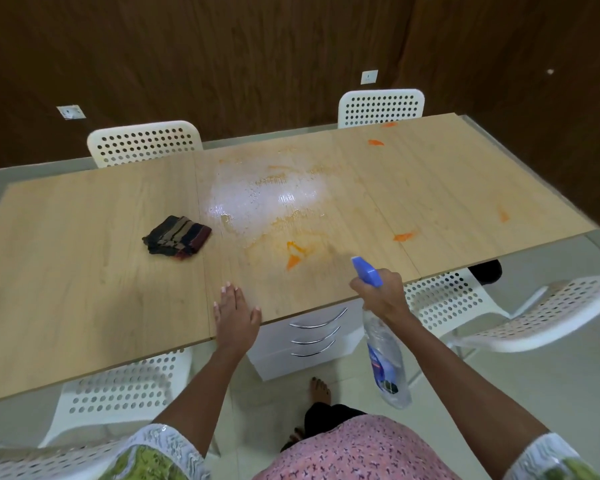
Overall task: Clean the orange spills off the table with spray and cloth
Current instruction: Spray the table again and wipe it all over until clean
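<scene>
Blue-labelled spray bottle (383, 351), writing unreadable, in right hand (381, 292).

We see the cloth (177, 242) on the table (84, 271), left of the wet patch (267, 195). Spills (295, 254) lie right of it (some near the far edge). Chairs (144, 142) stand behind, drawers (312, 336) underneath.
</scene>
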